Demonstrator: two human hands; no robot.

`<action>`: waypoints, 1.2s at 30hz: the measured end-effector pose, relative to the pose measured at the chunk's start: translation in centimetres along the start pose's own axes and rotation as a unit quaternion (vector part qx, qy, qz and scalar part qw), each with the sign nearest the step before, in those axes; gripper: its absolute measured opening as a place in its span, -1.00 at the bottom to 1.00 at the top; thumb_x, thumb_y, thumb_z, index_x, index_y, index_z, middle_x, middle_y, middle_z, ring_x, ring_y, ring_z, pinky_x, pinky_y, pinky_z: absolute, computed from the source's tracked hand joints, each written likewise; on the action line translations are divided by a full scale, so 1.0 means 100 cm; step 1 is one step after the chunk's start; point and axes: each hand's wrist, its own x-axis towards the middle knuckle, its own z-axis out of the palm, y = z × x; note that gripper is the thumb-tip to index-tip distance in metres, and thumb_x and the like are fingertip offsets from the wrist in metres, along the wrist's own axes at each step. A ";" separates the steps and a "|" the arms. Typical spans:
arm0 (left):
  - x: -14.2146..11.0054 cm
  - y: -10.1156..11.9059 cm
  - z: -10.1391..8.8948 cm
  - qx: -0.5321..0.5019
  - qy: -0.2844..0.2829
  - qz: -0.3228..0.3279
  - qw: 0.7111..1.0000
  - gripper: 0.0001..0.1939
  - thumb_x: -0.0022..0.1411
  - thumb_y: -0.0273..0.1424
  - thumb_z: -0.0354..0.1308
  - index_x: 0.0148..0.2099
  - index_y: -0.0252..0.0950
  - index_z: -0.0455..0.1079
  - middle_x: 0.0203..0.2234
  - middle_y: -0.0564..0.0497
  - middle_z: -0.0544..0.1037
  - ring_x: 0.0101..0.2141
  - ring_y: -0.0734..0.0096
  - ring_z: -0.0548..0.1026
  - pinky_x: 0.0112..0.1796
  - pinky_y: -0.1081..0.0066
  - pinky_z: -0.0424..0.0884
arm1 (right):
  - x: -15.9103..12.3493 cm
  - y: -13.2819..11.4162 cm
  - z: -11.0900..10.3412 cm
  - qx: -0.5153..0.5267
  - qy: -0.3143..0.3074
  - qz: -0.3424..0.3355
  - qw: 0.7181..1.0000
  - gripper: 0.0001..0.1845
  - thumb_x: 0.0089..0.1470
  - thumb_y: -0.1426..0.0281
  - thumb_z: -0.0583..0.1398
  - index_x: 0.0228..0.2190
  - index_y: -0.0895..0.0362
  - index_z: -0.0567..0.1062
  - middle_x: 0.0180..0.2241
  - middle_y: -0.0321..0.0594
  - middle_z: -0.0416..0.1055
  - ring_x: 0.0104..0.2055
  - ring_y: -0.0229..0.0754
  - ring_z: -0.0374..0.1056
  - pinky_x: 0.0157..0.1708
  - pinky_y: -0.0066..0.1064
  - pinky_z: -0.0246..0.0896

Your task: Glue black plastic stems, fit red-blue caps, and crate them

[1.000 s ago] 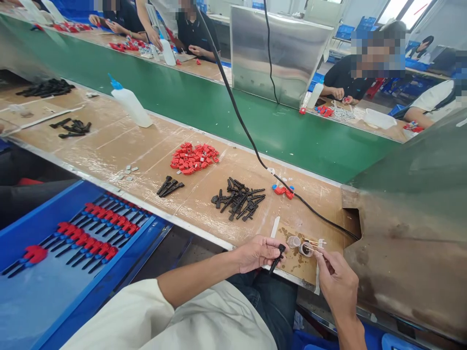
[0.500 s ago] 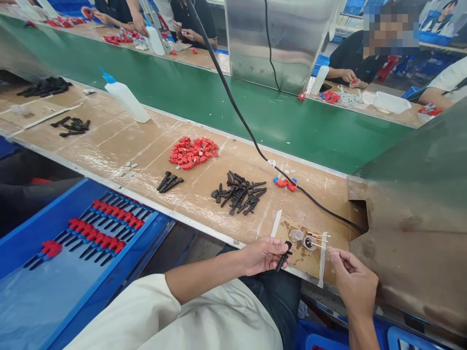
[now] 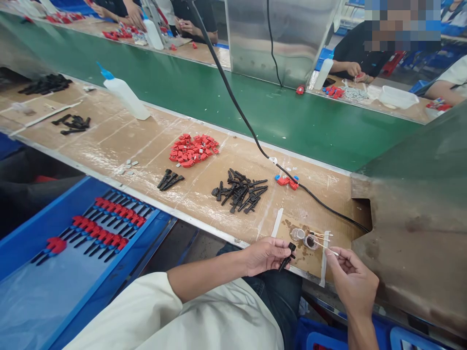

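My left hand is closed around a small black plastic part near the table's front edge, its square end up. Between the fingertips of my right hand is a thin cotton swab, slanting down to the left. Its far end reaches a little round cup of dark liquid. Beside that cup sits a clear round container or lid. Several more cotton swabs lie just behind, on a stained piece of cardboard edged with white tape.
Black parts lie heaped on the table, with red pieces beyond. A black cable hangs across the table. A white bottle stands at the left. Red-and-black assemblies line a blue tray. A metal panel rises at right; co-workers sit opposite.
My right hand has drawn away to the right with the swab, mostly in the first half second. My left hand still grips the black part. The view has shifted slightly.
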 end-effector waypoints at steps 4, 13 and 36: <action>0.000 -0.001 0.000 0.005 0.003 0.005 1.000 -0.55 -0.16 -0.27 0.54 -0.27 -0.44 0.53 -0.48 0.03 0.53 -0.50 0.56 0.49 -0.46 0.56 0.25 | 0.001 -0.002 0.001 0.029 0.007 0.019 0.999 -0.67 -0.13 0.11 0.34 -0.48 0.14 0.62 -0.57 -0.25 0.45 -0.57 -0.28 0.26 -0.56 -0.48 0.25; 0.002 -0.003 -0.001 -0.001 0.008 0.007 1.000 -0.50 -0.21 -0.25 0.57 -0.26 -0.46 0.55 -0.49 0.03 0.52 -0.50 0.56 0.50 -0.44 0.57 0.27 | 0.004 0.000 0.002 0.124 0.036 0.109 0.986 -0.61 -0.27 0.10 0.44 -0.50 0.17 0.59 -0.54 -0.19 0.51 -0.52 -0.19 0.39 -0.59 -0.45 0.28; 0.008 -0.010 0.009 -0.073 -0.042 -0.036 0.996 -0.62 -0.06 -0.40 0.52 -0.21 -0.53 0.58 -0.46 -0.03 0.55 -0.47 0.59 0.56 -0.54 0.73 0.30 | -0.036 -0.023 -0.005 0.127 -0.023 -0.034 0.991 -0.85 -0.01 0.31 0.38 -0.42 0.12 0.58 -0.43 -0.21 0.48 -0.40 -0.21 0.40 -0.46 -0.45 0.32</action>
